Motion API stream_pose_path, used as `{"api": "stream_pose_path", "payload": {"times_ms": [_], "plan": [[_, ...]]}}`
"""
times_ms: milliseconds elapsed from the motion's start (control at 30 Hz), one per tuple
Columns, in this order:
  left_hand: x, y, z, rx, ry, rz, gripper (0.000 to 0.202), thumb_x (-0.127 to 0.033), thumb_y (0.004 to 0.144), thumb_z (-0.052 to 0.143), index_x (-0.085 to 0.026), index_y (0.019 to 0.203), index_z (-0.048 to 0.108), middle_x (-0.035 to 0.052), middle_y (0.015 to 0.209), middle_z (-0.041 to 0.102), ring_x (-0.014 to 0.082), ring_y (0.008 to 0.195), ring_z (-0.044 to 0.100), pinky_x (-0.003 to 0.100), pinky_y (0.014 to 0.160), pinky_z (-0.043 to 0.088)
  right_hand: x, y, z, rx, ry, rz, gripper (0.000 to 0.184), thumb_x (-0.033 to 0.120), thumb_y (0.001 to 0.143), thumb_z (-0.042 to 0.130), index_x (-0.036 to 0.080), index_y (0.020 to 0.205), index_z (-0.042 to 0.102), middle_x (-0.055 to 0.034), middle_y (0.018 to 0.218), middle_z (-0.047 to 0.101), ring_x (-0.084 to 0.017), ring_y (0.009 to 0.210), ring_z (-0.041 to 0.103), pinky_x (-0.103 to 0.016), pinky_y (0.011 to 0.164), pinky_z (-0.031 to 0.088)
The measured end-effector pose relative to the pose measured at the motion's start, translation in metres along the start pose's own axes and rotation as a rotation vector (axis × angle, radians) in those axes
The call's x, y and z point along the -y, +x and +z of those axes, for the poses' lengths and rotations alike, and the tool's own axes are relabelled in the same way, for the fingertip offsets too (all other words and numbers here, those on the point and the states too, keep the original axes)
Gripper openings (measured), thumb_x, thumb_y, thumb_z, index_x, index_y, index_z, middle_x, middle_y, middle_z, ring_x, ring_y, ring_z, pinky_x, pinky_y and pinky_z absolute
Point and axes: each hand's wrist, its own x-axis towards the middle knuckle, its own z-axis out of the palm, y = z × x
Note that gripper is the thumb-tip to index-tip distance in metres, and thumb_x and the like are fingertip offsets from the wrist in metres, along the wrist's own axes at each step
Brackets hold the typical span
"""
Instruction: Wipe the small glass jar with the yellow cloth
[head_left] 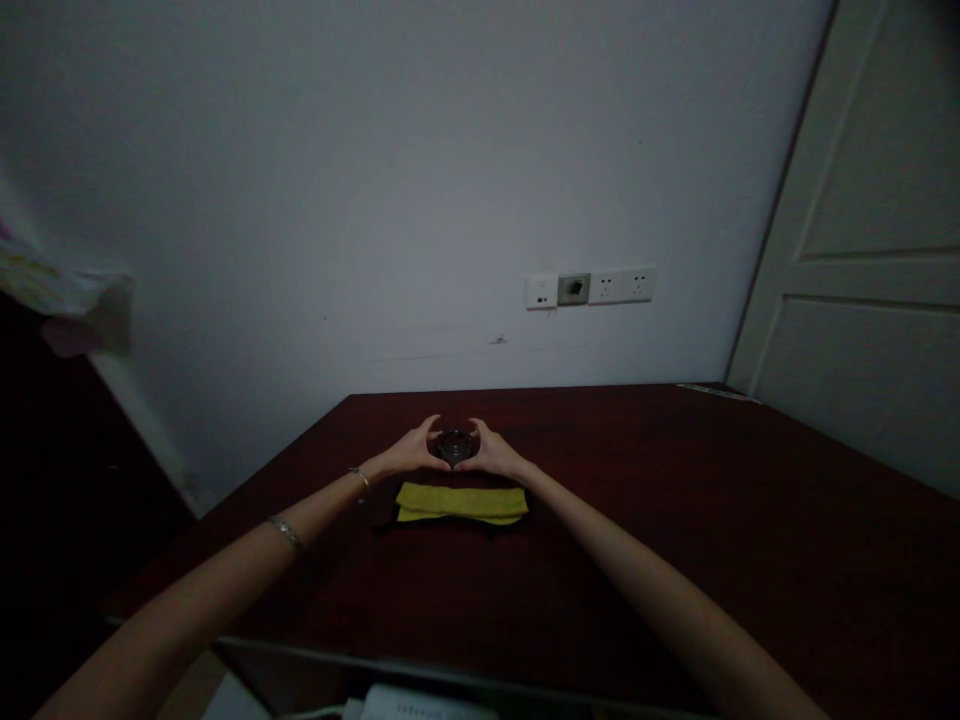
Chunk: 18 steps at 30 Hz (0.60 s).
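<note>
A small round dish of dark, see-through glass, which looks like an ashtray (454,447), is between my two hands over the far half of the table. My left hand (412,450) curves round its left side, thumb and fingers bent against the rim. From the right, my right hand (493,452) cups it in the same way. Whether the ashtray rests on the tabletop or is slightly lifted, I cannot tell. Just nearer to me lies a folded yellow-green cloth (461,502), touched by neither hand.
The dark red wooden table (675,500) reaches back to a pale wall with a row of sockets (606,288). A panelled door (877,300) stands on the right. Below the front edge, a white object (420,703) sits in an open compartment. Fabric (67,300) hangs at the left.
</note>
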Motion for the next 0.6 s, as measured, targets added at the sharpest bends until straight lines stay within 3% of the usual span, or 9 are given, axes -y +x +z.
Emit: {"api": "stream_pose_path", "payload": {"times_ms": [200,600], "plan": [[0.008,-0.011,0.002,0.033,-0.035,-0.009,0.111,-0.027,0.049,0.081,-0.014,0.138,0.015,0.0197,0.126,0.052,0.0287,0.120,0.046,0.043,0.101,0.031,-0.003,-0.001,0.013,0.030,-0.033,0.011,0.107,0.040,0.044,0.081,0.015,0.132,0.027,-0.0139,0.112,0.058,-0.026,0.101,0.058,-0.038,0.085,0.044],[0.002,-0.011,0.011,0.048,0.038,-0.032,0.111,-0.032,0.050,0.079,-0.013,0.138,0.014,0.0188,0.125,0.053,0.0285,0.118,0.047,0.042,0.101,0.032,-0.009,-0.006,0.010,0.028,-0.115,0.015,0.107,0.042,0.045,0.080,0.014,0.133,0.026,-0.0158,0.114,0.057,-0.028,0.104,0.056,-0.040,0.088,0.042]]}}
